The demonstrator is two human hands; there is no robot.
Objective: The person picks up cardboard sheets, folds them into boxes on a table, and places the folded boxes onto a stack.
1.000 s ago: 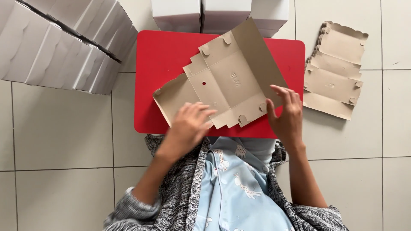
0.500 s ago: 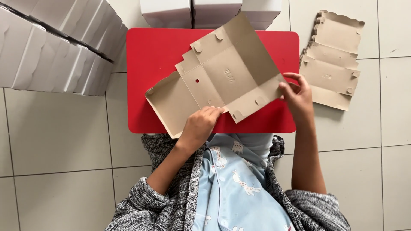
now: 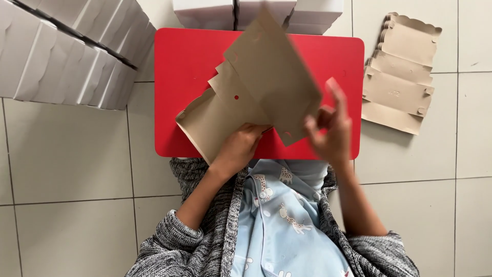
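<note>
A flat tan cardboard box blank (image 3: 256,92) with scalloped tabs lies partly on the red table (image 3: 184,66), one large panel folded up toward me. My left hand (image 3: 238,149) grips the blank's near edge at the table's front. My right hand (image 3: 330,128) is blurred, fingers spread, just right of the raised panel and apart from it or barely touching its edge.
A stack of flat tan blanks (image 3: 402,77) lies on the tiled floor right of the table. Folded white boxes (image 3: 66,56) are piled at the upper left, and more white boxes (image 3: 256,13) stand behind the table.
The blank's right panel has swung upward from nearly flat. My right hand came off its right edge and lifted. My left hand slid to the near edge.
</note>
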